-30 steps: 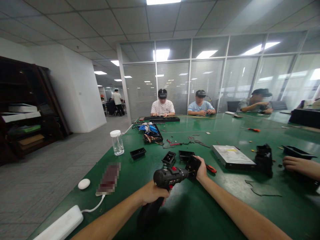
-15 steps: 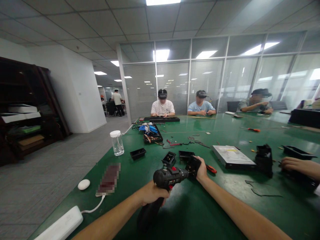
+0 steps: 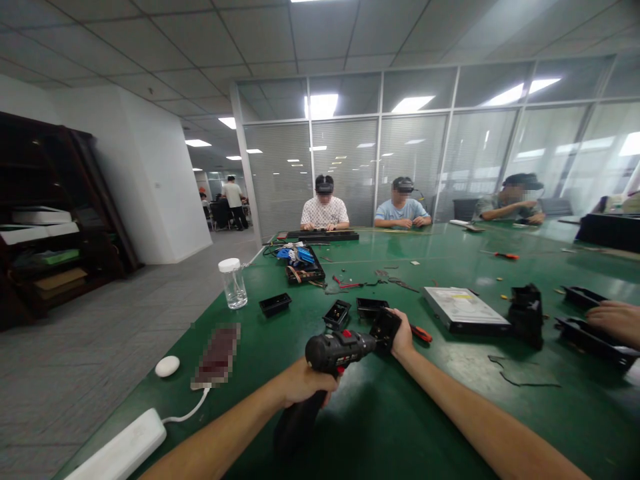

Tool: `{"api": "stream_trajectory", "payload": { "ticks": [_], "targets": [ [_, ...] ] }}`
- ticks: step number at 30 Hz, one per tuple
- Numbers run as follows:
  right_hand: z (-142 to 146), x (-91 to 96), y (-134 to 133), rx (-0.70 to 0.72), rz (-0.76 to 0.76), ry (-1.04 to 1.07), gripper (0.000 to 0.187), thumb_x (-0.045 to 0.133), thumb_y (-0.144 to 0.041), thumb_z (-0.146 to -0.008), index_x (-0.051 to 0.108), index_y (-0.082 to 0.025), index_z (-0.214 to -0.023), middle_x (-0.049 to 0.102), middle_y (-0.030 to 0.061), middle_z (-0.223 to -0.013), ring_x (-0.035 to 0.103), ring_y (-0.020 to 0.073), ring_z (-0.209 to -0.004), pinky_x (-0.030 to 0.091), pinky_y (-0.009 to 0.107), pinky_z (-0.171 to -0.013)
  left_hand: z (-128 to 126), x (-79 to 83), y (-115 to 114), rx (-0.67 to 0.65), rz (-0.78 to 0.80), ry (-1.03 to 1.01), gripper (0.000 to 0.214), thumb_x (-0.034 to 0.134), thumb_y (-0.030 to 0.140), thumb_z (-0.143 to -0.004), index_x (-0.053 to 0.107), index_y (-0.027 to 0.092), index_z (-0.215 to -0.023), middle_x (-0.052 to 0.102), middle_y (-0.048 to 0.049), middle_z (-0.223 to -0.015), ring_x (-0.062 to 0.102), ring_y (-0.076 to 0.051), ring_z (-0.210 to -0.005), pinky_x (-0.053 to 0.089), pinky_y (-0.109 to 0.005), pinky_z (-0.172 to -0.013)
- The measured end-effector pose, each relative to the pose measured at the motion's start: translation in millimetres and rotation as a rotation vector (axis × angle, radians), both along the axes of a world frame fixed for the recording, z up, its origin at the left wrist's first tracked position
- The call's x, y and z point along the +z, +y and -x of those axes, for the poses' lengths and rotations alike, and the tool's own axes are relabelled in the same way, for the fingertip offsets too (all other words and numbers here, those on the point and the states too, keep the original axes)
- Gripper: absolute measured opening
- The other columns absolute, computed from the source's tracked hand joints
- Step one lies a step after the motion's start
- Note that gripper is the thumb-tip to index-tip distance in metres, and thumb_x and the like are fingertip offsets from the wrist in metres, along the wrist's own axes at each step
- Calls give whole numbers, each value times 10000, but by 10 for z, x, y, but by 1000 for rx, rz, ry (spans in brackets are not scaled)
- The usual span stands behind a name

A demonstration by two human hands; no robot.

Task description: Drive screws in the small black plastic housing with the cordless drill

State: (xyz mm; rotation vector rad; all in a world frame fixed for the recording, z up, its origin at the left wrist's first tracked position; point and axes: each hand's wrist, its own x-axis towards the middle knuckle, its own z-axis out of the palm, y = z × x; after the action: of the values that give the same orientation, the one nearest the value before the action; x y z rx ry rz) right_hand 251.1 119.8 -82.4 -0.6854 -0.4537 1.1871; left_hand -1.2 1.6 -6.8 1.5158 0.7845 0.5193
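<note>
Driver (image 3: 336, 351) is gripped in the left hand (image 3: 305, 387), fingers wrapped tight round the dark handle, body held low over the green table (image 3: 350, 427). Its long axis is pointed away and to the right, nose set against a small black part (image 3: 385, 328). That part is clasped by the right hand (image 3: 403, 337), fingers curled over its far side. Whether it is lifted or rested on the table cannot be told. The part is thus placed dead ahead of the driver nose, in line with the axis, and the right hand is the nearer one, in contact with it. A red-handled tool (image 3: 421, 333) is laid just beside the right hand. An open black housing (image 3: 338, 313) is seen just beyond the driver, a flat silver drive (image 3: 463, 308) further right. A co-worker's hand (image 3: 617, 320) is rested on black trays at the right edge, well apart.
</note>
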Motion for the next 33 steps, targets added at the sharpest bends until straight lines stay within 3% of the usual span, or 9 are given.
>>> {"api": "stream_trajectory", "payload": {
  "ticks": [33],
  "targets": [
    [-15,-24,27,28,-6,-14,222,507,-388,-643,622,-207,-700,619,-23,-608,562,163,-556,433,284,-522,-23,107,-44,-11,11,0,141,494,131,-584,550,128,-713,487,26,-533,469,-107,-470,359,-243,-485]
  ]
}}
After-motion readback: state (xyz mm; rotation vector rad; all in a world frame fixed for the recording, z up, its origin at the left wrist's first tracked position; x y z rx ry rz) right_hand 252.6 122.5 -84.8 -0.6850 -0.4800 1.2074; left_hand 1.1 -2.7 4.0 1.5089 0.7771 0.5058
